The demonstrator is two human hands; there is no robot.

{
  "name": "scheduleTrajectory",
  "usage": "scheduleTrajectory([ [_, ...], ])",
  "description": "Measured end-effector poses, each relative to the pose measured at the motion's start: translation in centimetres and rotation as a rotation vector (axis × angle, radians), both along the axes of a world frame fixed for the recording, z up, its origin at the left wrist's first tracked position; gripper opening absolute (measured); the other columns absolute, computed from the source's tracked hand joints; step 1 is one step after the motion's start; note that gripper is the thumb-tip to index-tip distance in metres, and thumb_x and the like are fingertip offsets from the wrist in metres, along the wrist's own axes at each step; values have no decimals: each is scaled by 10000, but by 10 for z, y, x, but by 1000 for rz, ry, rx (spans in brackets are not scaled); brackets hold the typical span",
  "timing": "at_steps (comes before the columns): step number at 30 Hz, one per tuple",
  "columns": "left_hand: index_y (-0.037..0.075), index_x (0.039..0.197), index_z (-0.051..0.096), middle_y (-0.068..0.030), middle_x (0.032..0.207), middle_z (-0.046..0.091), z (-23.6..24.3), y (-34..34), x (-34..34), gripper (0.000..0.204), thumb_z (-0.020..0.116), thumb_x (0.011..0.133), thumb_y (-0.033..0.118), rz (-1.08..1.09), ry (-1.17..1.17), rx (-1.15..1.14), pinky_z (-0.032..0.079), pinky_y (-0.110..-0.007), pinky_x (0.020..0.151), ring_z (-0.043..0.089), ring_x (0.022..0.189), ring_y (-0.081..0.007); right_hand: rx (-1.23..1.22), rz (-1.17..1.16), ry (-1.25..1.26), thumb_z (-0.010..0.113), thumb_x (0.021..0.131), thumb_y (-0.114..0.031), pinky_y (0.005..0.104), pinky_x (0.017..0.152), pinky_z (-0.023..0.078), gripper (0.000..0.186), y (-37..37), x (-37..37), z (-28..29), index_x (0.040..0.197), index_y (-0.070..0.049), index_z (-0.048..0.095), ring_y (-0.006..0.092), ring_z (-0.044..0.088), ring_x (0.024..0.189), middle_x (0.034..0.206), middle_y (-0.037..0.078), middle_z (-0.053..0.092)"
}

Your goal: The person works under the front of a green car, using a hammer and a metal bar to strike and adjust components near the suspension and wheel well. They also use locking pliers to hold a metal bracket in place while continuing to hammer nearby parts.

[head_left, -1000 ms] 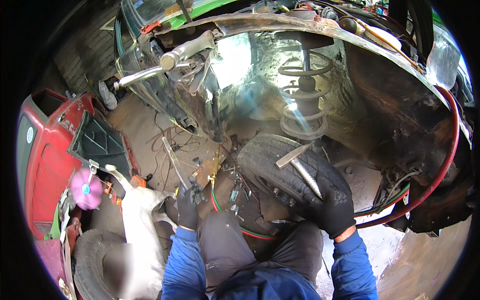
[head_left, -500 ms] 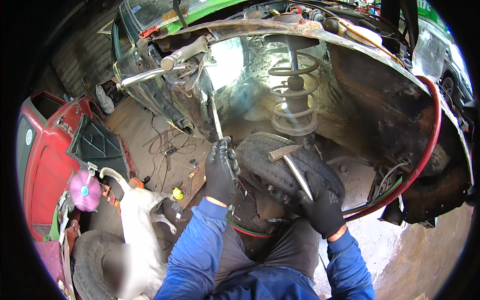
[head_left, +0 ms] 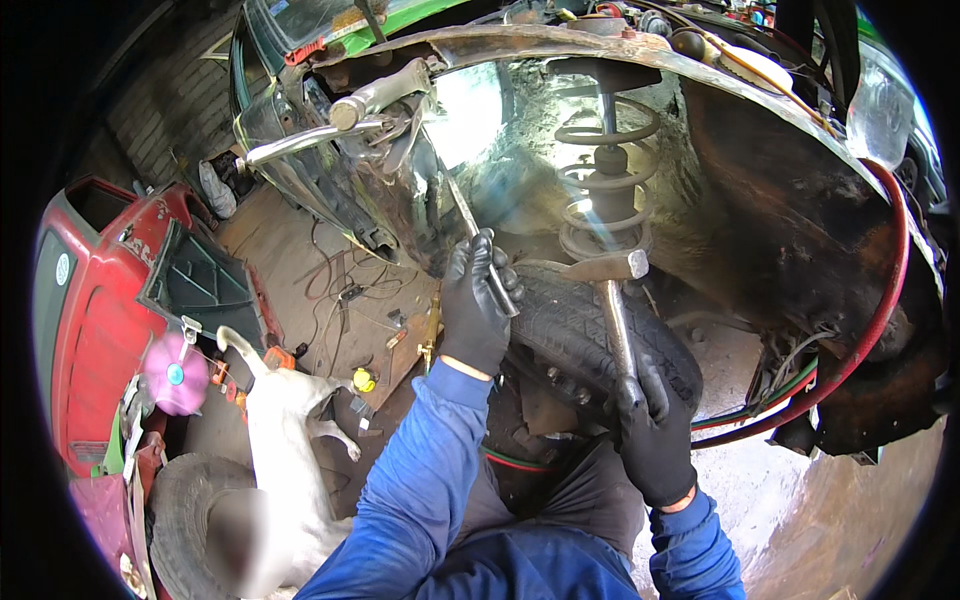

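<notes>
My left hand (head_left: 478, 310), in a black glove, is closed round a long thin metal chisel-like bar (head_left: 462, 205). The bar slants up and to the left, toward the torn inner edge of the car body (head_left: 400, 195); I cannot tell whether its far end touches the metal. In my right hand (head_left: 652, 435), also gloved, is a hammer (head_left: 617, 325), held by its metallic handle with the head up. The hammer head stands in front of the coil spring (head_left: 608, 175) and above the wheel's tire (head_left: 600, 330). A gap separates hammer and bar.
A locking-plier-like tool (head_left: 378, 95) hangs on the body edge. A red hose (head_left: 885, 250) curves down at right. To the left are a white dog (head_left: 290, 430), a loose tire (head_left: 185, 520), a red car door (head_left: 95, 310) and cables (head_left: 345, 290) on the floor.
The hammer has swung more upright, its head rising and turning to the right. My left hand has moved up and right with the bar, which tilts more. The view has shifted slightly.
</notes>
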State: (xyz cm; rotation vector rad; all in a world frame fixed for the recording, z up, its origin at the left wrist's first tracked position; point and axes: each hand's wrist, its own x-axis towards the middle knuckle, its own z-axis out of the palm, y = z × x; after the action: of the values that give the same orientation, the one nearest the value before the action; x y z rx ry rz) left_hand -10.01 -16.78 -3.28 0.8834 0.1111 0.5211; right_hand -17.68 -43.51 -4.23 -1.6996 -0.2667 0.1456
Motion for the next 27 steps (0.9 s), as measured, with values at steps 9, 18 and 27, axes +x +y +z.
scheduleTrajectory([
  [9,147,1294,608,13,903,591,-10,3,13,230,645,1130,305,32,10,-35,499,-310,580,570,683,-121,-18,14,58,640,1117,-280,374,740,523,473,13,7,-7,1379,114,642,184,623,795,864,164,698],
  [18,131,1287,621,4,951,603,10,-3,6,251,638,1134,328,-11,-20,-134,477,-281,594,572,724,-109,-79,-17,-31,621,1117,-249,342,703,521,427,35,23,4,1375,89,662,161,601,735,857,131,684],
  [27,68,1269,617,-20,980,613,46,-1,-4,265,588,1156,307,-219,-182,-379,485,-279,590,550,724,-109,-16,243,-66,571,1122,-192,331,666,563,445,109,124,12,1547,-65,617,146,665,701,985,63,756],
])
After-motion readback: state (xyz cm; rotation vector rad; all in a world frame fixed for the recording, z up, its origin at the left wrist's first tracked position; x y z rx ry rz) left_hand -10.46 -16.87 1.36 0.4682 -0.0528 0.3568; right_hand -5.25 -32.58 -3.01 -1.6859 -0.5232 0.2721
